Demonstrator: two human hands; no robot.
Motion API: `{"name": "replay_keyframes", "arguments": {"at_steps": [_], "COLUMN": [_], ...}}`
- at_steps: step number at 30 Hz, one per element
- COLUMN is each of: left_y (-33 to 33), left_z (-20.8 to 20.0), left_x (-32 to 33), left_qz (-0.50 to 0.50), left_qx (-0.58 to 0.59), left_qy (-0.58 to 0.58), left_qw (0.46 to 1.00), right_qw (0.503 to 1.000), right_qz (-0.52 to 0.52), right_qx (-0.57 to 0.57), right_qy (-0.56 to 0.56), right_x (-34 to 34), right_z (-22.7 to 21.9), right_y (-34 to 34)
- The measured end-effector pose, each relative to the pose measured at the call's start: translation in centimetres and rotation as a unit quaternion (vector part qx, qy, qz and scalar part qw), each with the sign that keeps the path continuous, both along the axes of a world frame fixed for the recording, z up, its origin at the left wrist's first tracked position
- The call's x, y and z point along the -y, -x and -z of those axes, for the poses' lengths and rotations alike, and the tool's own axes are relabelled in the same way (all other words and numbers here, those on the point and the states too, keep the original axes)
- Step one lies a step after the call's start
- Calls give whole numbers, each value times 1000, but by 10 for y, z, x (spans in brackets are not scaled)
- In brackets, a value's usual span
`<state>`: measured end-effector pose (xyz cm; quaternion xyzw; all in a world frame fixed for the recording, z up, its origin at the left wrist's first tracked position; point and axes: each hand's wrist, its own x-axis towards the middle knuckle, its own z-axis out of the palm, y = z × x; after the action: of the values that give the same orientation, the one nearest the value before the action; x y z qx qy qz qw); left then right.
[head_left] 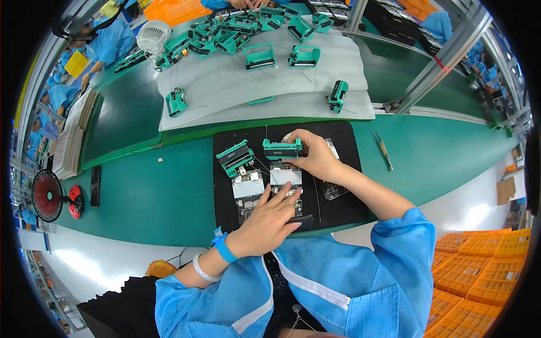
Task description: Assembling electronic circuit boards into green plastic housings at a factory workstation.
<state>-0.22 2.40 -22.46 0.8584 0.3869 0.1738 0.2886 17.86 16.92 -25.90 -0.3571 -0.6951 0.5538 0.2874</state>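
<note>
My right hand [316, 154] is closed on the right end of a green plastic frame with a black module in it [282, 150], held at the top of a circuit board [285, 174]. My left hand [267, 221] lies over the lower part of that board, fingers stretched out. Near its thumb is a dark, slim object [305, 220], partly hidden. To the left, a second green frame [235, 158] sits tilted at the top of another board [248, 188]. A third board [335, 190] rests to the right, partly behind my right wrist. Thin wires trail from the frames.
Everything in hand is over a black mat [349, 209] on a green table [169, 197]. Tweezers [383, 151] lie to the right; a phone [96, 186] and a red fan [48, 195] are at left. Green frames [231, 40] are heaped on white foam [220, 84]. Orange crates [479, 270] stand lower right.
</note>
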Motion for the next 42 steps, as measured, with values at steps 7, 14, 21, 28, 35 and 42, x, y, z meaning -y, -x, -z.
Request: {"name": "replay_keyframes", "arguments": {"at_steps": [7, 14, 21, 28, 35, 42], "left_y": [-11, -16, -24, -29, -28, -25], "left_z": [-26, 17, 22, 22, 31, 37], "left_x": [-1, -26, -29, -33, -41, -53], "left_qz": [-139, -136, -147, -150, -148, -151], "left_qx": [115, -3, -1, -2, -11, 6], "left_qy": [-48, -346, -331, -356, -372, -323], "left_qw": [982, 928, 932, 922, 916, 934], "right_qw": [1000, 983, 985, 990, 987, 991], "right_qz": [3, 20, 35, 25, 24, 11], "right_qx": [17, 24, 30, 13, 1, 5], "right_qy": [-16, -183, -167, -135, -160, -137], "right_x": [2, 4, 5, 3, -2, -10], "right_z": [1, 5, -4, -7, 1, 7], "right_y": [-1, -9, -13, -16, -14, -14]}}
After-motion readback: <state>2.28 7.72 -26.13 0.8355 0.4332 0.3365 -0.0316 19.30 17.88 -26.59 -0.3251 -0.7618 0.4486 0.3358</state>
